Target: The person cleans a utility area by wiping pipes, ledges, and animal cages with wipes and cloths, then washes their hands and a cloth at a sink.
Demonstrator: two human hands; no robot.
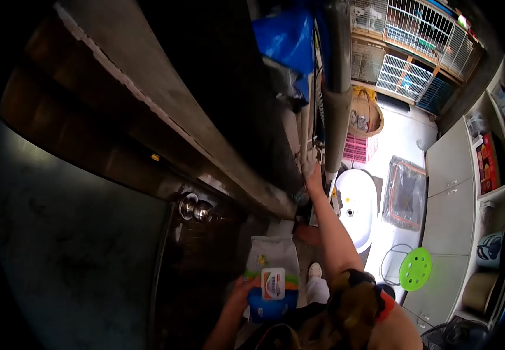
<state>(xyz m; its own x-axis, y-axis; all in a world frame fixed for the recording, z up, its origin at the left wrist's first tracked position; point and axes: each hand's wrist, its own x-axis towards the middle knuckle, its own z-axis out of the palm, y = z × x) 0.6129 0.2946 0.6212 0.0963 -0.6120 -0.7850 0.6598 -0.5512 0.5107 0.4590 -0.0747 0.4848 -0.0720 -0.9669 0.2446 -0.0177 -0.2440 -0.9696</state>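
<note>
My left hand point(239, 293) is closed on the left side of a wet wipes pack point(256, 254), low in front of my body. The pack is pale grey on top, with green and orange bands and a blue lower part. A white lid with printing sits on its face. My right arm reaches forward, and my right hand point(311, 165) is at the upright poles point(307, 129) beside a thick pipe point(338, 81). Its fingers are small and unclear, so I cannot tell whether they grip anything. A blue plastic bag point(287, 44) hangs above that hand.
A metal door knob point(201, 210) is on the left. To the right are a white washbasin point(357, 192), a green round stool point(416, 269) and a clear-wrapped item point(404, 192). Beyond stand a wicker basket point(375, 123) and wire cages point(404, 76). White cabinets point(448, 221) line the right.
</note>
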